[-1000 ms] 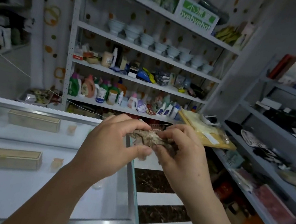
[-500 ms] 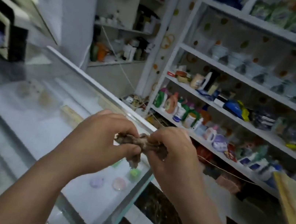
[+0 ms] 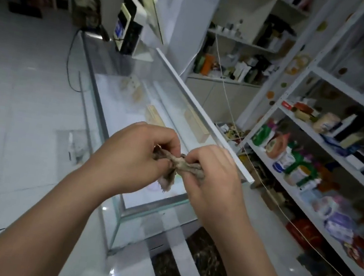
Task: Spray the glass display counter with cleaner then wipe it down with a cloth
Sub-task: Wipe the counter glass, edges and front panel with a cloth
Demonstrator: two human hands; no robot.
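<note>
A crumpled brownish-grey cloth is stretched between both my hands above the near end of the glass display counter. My left hand grips its left end with curled fingers. My right hand pinches the right end, fingers folded over it. A loose corner of the cloth hangs down between them. The counter runs away from me toward the upper left, with small boxes visible under its glass top. No spray bottle is identifiable in view.
A cash register with screens stands at the counter's far end, a cable trailing off it. White shelves packed with bottles and packets fill the right side. A thin string crosses in front of them. Tiled floor lies left.
The view has swung left, from the shelves to along the counter's length. Both hands keep hold of the cloth and have twisted it tighter between them.
</note>
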